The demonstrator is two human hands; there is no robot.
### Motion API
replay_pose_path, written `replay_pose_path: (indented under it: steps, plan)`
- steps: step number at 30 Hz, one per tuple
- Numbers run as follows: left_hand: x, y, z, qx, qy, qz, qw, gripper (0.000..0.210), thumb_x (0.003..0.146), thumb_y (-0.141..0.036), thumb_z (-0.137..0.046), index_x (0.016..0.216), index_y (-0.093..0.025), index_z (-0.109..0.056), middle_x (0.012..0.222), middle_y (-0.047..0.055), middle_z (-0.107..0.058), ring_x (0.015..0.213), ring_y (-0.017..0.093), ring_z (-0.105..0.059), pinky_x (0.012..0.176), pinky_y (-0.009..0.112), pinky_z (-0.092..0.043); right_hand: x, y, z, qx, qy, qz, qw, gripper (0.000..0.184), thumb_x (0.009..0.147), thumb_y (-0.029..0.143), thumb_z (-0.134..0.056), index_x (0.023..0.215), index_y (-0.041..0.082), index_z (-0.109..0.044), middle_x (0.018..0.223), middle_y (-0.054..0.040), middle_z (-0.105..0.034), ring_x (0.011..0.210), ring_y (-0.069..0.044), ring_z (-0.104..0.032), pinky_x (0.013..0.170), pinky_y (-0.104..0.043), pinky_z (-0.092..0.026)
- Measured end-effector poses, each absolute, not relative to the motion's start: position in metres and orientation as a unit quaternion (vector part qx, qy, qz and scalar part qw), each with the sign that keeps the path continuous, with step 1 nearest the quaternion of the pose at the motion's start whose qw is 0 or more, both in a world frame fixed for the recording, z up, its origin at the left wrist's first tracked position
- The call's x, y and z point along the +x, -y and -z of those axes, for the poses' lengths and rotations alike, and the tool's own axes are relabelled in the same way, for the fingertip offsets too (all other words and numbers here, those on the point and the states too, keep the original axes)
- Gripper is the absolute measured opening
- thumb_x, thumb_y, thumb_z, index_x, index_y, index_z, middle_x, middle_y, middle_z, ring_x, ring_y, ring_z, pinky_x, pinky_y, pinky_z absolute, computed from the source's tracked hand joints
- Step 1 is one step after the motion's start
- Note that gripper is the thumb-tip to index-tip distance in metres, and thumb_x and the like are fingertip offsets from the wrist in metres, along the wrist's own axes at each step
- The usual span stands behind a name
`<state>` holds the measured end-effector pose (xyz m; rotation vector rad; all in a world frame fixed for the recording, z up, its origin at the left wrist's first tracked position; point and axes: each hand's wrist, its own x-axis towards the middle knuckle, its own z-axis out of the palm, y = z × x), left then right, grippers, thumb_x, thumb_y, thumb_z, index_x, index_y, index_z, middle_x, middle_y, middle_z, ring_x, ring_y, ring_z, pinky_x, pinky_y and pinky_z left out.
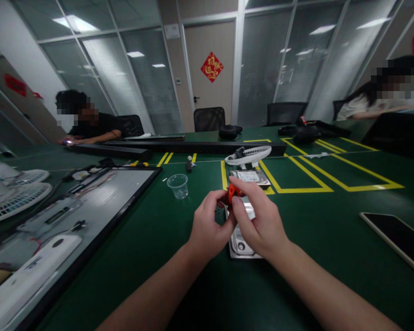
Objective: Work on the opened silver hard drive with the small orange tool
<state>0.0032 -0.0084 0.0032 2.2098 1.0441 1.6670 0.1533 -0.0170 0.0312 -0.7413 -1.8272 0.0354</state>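
A small orange-and-black object (232,193) is pinched between my two hands, and its kind is too covered to make out. My left hand (209,225) has its fingertips closed at the object's left side. From the right, my right hand (260,216) grips it between thumb and index finger. Below both hands lies a silver hard drive (240,246) on the green table, partly hidden by the right hand. Just beyond it sits a second hard drive (253,178) with a white label. A clear plastic cup (178,186) stands left of my hands.
A flat panel with a black frame (131,184) lies at the left, bearing a white casing (37,271). A white fan grille (250,155) sits behind the drives, before a long black bar (207,147). A phone (396,239) lies right. Two people sit across the table.
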Motion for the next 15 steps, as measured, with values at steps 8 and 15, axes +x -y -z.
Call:
replay_pose_path:
  steps: [8, 15]
  plan:
    - [0.0009, 0.007, -0.0011, 0.748, -0.341, -0.565, 0.07, 0.028, 0.088, -0.014, -0.067, 0.114, -0.021, -0.06, 0.099, 0.003, -0.07, 0.087, 0.017, -0.068, 0.078, 0.029, -0.057, 0.1538, 0.017, -0.0316, -0.325, 0.761, -0.005, 0.562, 0.039, 0.1, 0.02, -0.06, 0.138, 0.025, -0.056, 0.116, -0.0092, -0.069, 0.106, -0.023, -0.067, 0.094, -0.043, -0.058]
    - [0.0028, 0.0079, -0.0033, 0.745, -0.348, -0.561, 0.089, 0.03, 0.089, -0.014, -0.067, 0.119, -0.02, -0.061, 0.102, 0.004, -0.071, 0.087, 0.017, -0.068, 0.08, 0.03, -0.057, 0.1531, 0.0171, -0.0313, -0.312, 0.77, -0.01, 0.556, 0.044, 0.1, 0.015, -0.054, 0.144, 0.025, -0.053, 0.123, -0.0092, -0.07, 0.113, -0.024, -0.067, 0.098, -0.043, -0.057]
